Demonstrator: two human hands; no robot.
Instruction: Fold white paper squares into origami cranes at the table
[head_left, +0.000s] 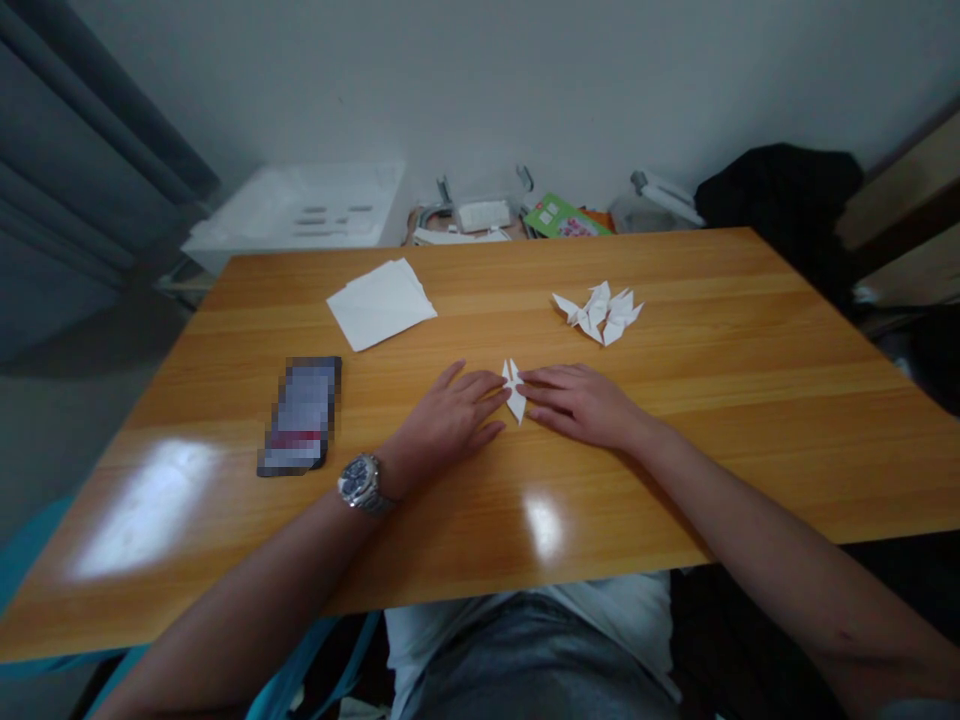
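Note:
A small white folded paper piece (514, 391) lies near the middle of the wooden table (750, 400). My left hand (448, 419), with a watch on its wrist, rests flat on the table with fingers stretched, its fingertips touching the piece's left side. My right hand (582, 404) also lies flat with fingers extended, touching the piece from the right. Neither hand grips anything.
A pile of finished white folded paper figures (600, 312) sits beyond my right hand. A stack of white paper squares (381, 303) lies at the far left, and a phone (301, 415) is left of my left hand. Boxes and clutter stand behind the table against the wall.

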